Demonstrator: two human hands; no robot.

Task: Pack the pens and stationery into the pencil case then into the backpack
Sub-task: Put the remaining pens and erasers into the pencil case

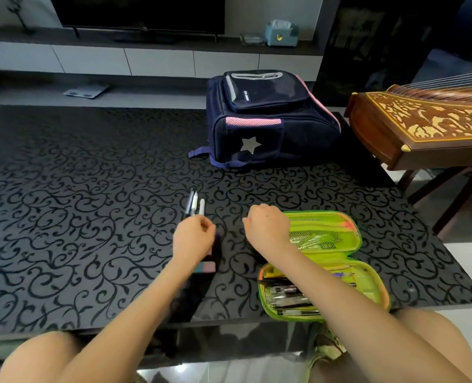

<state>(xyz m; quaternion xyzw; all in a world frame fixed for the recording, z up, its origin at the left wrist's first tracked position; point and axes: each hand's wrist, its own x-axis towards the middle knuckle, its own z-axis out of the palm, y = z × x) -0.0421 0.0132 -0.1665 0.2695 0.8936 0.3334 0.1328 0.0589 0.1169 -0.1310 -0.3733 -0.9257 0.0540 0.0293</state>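
On the lower right of the black scroll-patterned table (91,217), a lime-green zip pencil case (326,215) lies open.

Its near half holds a row of pens and markers; the mesh pocket's contents are unclear. A navy fabric backpack with pink trim and a silver star (270,120) stands at upper centre. Three loose pens (194,204) lie left of the case. The left hand (194,239) curls at their near ends, above a pastel-striped block (205,267); the right hand (266,225) curls beside the lid, apart from it. Neither grip is discernible.
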